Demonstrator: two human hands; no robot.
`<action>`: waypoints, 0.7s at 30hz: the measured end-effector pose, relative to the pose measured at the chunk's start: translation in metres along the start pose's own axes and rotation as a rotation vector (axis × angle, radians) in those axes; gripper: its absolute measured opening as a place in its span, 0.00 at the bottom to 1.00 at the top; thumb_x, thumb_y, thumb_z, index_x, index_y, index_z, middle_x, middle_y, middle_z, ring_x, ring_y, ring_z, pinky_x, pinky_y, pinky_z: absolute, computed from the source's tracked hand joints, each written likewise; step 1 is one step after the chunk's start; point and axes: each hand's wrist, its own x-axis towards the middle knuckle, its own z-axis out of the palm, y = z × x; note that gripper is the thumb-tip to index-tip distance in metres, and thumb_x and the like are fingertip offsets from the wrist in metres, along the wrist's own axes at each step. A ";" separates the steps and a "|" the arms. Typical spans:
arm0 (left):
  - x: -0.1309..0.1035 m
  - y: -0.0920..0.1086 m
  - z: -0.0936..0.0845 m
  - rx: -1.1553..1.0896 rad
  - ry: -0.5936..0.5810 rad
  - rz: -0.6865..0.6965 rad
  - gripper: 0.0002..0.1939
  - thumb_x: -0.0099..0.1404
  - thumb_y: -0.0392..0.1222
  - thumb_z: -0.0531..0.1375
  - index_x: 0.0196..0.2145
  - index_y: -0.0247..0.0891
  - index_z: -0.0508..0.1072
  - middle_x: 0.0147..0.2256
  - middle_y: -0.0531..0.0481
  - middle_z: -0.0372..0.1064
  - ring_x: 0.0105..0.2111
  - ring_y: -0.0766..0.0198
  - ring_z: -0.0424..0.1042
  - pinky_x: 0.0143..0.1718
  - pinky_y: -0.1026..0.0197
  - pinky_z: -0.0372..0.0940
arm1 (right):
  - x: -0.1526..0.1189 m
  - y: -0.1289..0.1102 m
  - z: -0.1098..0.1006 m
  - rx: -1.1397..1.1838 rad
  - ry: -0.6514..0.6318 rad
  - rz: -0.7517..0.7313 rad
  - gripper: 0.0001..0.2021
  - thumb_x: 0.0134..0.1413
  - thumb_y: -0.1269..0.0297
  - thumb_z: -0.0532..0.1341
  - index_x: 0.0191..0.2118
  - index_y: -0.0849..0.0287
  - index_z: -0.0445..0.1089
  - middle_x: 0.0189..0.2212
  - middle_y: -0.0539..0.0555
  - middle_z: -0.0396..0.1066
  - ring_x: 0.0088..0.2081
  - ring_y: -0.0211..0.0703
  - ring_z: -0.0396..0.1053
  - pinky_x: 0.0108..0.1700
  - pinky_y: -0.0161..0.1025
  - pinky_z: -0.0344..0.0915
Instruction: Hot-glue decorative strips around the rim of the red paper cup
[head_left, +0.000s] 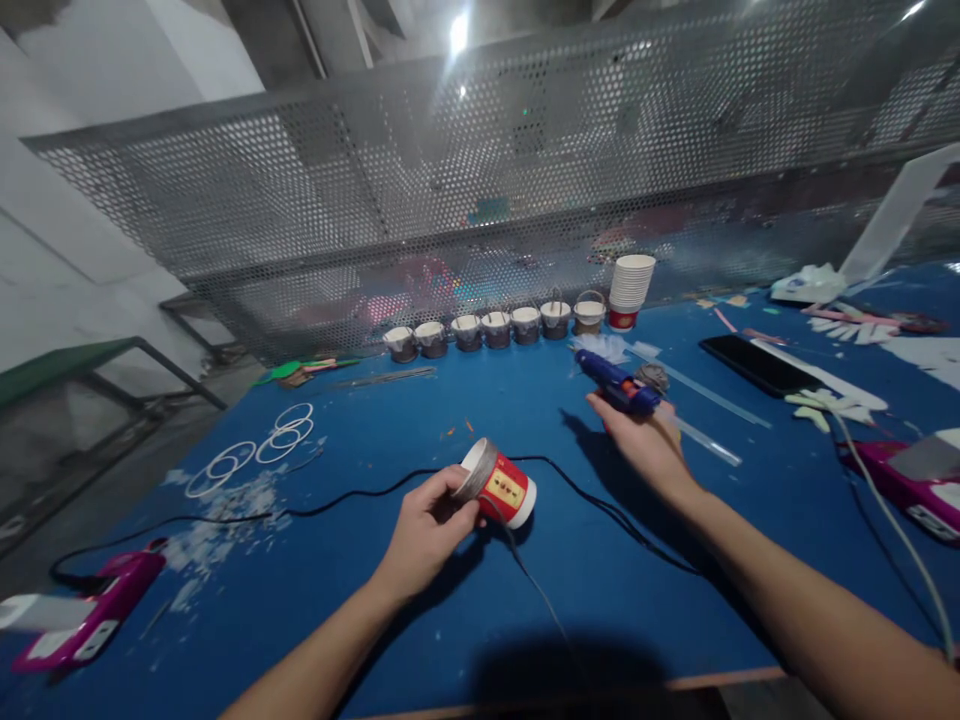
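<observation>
Tilted on its side, a red paper cup (510,490) with a white base is held by the rim end in my left hand (429,530), fingers wrapped round it. Grey yarn (481,468) covers the band below the cup's rim, and a loose strand trails from it toward the table's front edge. My right hand (645,435) grips a blue hot glue gun (616,382), whose nozzle points up and left, away from the cup. A clear glue stick (705,438) extends from the gun's back. Beside the gun is a grey yarn ball (652,376).
Several yarn-wrapped cups (496,328) line the back, beside a stack of paper cups (630,290). A black cable (360,492) crosses the blue table (300,620). White rings (285,432) and a magenta power strip (105,610) are left; a black phone (757,365) lies right.
</observation>
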 end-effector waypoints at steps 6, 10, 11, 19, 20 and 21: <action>0.004 0.003 -0.005 0.008 0.101 -0.021 0.04 0.55 0.38 0.60 0.26 0.36 0.70 0.27 0.53 0.67 0.24 0.68 0.68 0.28 0.63 0.65 | 0.013 0.008 -0.010 -0.056 0.033 0.030 0.10 0.42 0.54 0.61 0.24 0.54 0.64 0.18 0.48 0.64 0.24 0.43 0.63 0.27 0.38 0.59; 0.008 0.003 -0.007 0.012 0.167 -0.033 0.04 0.54 0.39 0.60 0.26 0.37 0.70 0.27 0.53 0.68 0.24 0.67 0.68 0.29 0.63 0.65 | 0.007 0.004 -0.011 -0.033 -0.013 -0.042 0.08 0.42 0.57 0.59 0.24 0.54 0.62 0.19 0.46 0.62 0.23 0.40 0.60 0.27 0.37 0.58; 0.009 0.003 -0.008 0.022 0.184 -0.034 0.04 0.54 0.39 0.60 0.25 0.37 0.70 0.26 0.53 0.68 0.24 0.67 0.68 0.29 0.63 0.65 | 0.005 0.001 -0.014 -0.021 -0.009 -0.051 0.07 0.42 0.58 0.59 0.24 0.54 0.62 0.20 0.47 0.63 0.23 0.40 0.60 0.27 0.37 0.58; 0.017 -0.001 -0.009 0.019 0.250 -0.066 0.03 0.52 0.38 0.60 0.24 0.37 0.70 0.20 0.55 0.67 0.22 0.67 0.67 0.26 0.64 0.61 | -0.017 -0.003 -0.083 -0.102 0.025 -0.034 0.09 0.36 0.55 0.63 0.21 0.54 0.67 0.16 0.48 0.63 0.19 0.41 0.58 0.20 0.37 0.56; 0.017 -0.001 -0.009 0.004 0.246 -0.067 0.02 0.51 0.37 0.60 0.24 0.37 0.70 0.20 0.55 0.67 0.22 0.68 0.67 0.27 0.65 0.61 | -0.019 -0.001 -0.091 -0.112 -0.029 -0.070 0.09 0.35 0.54 0.63 0.22 0.53 0.69 0.17 0.49 0.65 0.19 0.42 0.59 0.20 0.38 0.56; 0.017 -0.001 -0.008 -0.009 0.241 -0.069 0.03 0.51 0.37 0.60 0.23 0.37 0.69 0.20 0.55 0.67 0.22 0.68 0.66 0.27 0.65 0.61 | -0.021 0.000 -0.096 -0.121 -0.086 -0.109 0.09 0.33 0.54 0.64 0.22 0.52 0.69 0.17 0.50 0.66 0.19 0.42 0.60 0.19 0.38 0.57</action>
